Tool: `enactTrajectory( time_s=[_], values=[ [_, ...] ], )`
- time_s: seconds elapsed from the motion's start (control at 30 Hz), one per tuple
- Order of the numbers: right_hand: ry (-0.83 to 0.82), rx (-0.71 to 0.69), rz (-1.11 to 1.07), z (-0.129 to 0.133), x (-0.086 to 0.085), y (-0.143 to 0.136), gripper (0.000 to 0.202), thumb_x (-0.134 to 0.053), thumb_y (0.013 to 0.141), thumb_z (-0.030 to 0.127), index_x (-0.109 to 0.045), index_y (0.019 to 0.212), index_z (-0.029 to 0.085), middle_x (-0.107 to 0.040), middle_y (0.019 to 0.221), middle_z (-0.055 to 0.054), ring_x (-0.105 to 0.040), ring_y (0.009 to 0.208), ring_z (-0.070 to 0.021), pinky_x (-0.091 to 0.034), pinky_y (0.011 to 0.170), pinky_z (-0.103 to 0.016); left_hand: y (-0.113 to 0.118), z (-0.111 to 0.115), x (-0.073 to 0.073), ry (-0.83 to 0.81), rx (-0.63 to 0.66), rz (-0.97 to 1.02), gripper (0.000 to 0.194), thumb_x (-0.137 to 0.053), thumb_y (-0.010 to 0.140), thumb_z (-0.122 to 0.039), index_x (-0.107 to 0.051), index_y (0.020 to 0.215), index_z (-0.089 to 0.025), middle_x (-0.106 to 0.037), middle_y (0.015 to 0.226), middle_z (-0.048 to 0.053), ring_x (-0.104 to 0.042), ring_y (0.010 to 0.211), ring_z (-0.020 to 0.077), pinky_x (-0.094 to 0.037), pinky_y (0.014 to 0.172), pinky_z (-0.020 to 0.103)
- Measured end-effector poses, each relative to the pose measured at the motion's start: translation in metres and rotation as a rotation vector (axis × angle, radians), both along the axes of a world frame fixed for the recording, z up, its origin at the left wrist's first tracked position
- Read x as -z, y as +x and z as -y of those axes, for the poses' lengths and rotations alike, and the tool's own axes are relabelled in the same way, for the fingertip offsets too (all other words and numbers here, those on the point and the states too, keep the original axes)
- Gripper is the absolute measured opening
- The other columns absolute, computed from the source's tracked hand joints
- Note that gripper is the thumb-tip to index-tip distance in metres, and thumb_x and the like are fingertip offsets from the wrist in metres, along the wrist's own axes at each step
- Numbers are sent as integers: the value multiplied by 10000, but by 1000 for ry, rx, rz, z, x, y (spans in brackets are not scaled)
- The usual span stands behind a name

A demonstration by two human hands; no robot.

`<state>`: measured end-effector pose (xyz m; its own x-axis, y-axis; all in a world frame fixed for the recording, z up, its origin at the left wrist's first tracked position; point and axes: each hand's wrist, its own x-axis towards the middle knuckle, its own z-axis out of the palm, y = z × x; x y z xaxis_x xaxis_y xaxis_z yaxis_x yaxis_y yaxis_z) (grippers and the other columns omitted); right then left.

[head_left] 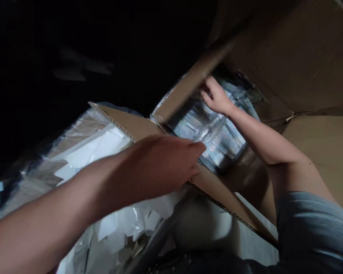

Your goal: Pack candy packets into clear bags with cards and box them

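Note:
An open cardboard box [317, 144] holds a clear plastic-wrapped bundle of small shiny packets [217, 137]. My right hand [217, 98] reaches deep into the box from the right, its fingers curled on the bundle's far top edge beside a raised flap [185, 91]. My left hand [165, 163] comes in from the lower left, blurred. It lies flat on the near box flap [131, 123] with its fingers stretched toward the bundle, and holds nothing.
A clear plastic bag full of white paper scraps [103, 148] lies at the lower left, against the box. Large cardboard flaps [297, 57] rise at the upper right. The upper left is dark, and a pale floor [254, 236] shows below the box.

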<state>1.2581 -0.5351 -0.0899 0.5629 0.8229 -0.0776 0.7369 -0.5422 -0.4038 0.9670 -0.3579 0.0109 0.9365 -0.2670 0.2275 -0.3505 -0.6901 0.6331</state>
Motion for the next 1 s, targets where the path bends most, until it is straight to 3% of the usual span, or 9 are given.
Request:
enactTrajectory(
  time_s=[0.1, 0.17, 0.27, 0.4, 0.53, 0.63, 0.7, 0.83, 1.0],
  values=[
    [266, -146, 4, -54, -37, 19, 543, -428, 1000, 63, -508, 1525, 174, -606, 1529, -39, -582, 1454, -202, -414, 1262, -441, 61, -2, -3, 225, 302, -208, 658, -928, 716, -439, -713, 1333, -362, -789, 1097, 19, -800, 1028, 349, -671, 831, 441],
    [288, -182, -75, -75, -57, 35, 504, -376, 976, -1, -597, 1403, 148, -687, 1378, -2, -651, 1341, -143, -441, 1211, -373, 102, -13, 4, 414, 133, -379, 617, -913, 740, -413, -733, 1292, -205, -748, 1140, 69, -715, 1269, 425, -568, 1072, 605],
    [220, -52, -130, -77, -64, 54, 423, -413, 947, -39, -682, 1241, 99, -740, 1213, 0, -692, 1216, -132, -492, 1120, -321, 143, -52, 31, 541, -160, -488, 622, -811, 876, -506, -698, 1291, -56, -667, 1306, 107, -479, 1505, 511, -262, 1163, 841],
    [-37, 139, -143, -37, -30, 47, 239, -549, 963, 50, -742, 1097, 95, -777, 1041, -26, -728, 1035, -163, -537, 1016, -323, 154, -114, 72, 564, -177, -575, 1077, -913, 717, -658, -557, 1494, -3, -511, 1588, 166, -331, 1566, 545, -161, 1235, 803],
    [-338, 122, -203, 6, 29, -5, 88, -715, 897, 138, -777, 841, 165, -761, 773, -7, -716, 811, -172, -543, 837, -262, 149, -133, 91, 521, -77, -570, 1238, -822, 669, -857, -519, 1550, -41, -367, 1714, 119, -175, 1621, 543, -38, 1271, 752],
    [-420, 136, -212, 29, 62, -33, 106, -702, 939, 218, -803, 911, 198, -787, 822, -31, -722, 799, -188, -534, 787, -261, 145, -124, 88, 600, -98, -595, 1135, -686, 766, -900, -511, 1579, -128, -403, 1697, 74, -139, 1605, 581, 47, 1150, 840],
    [-468, 154, -180, 48, 70, -34, 192, -631, 983, 235, -809, 1046, 200, -810, 926, -60, -741, 866, -213, -541, 823, -285, 141, -116, 81, 639, -118, -590, 1124, -612, 790, -919, -508, 1578, -126, -430, 1671, 67, -156, 1592, 587, 7, 1114, 846],
    [-608, 65, -149, 94, 59, -20, 248, -670, 900, 184, -822, 1096, 184, -815, 1031, -109, -740, 1015, -295, -563, 931, -370, 131, -102, 61, 731, -146, -570, 972, -752, 823, -718, -565, 1518, -64, -537, 1576, 95, -236, 1597, 531, -184, 1132, 801],
    [-625, -208, -140, 128, 47, -35, 574, -578, 923, 140, -697, 1469, 269, -631, 1572, -109, -530, 1466, -364, -380, 1261, -519, 130, -84, 39, 765, -210, -651, 860, -882, 832, -477, -571, 1519, -62, -597, 1492, 118, -313, 1586, 503, -266, 1127, 776]
  ],
)
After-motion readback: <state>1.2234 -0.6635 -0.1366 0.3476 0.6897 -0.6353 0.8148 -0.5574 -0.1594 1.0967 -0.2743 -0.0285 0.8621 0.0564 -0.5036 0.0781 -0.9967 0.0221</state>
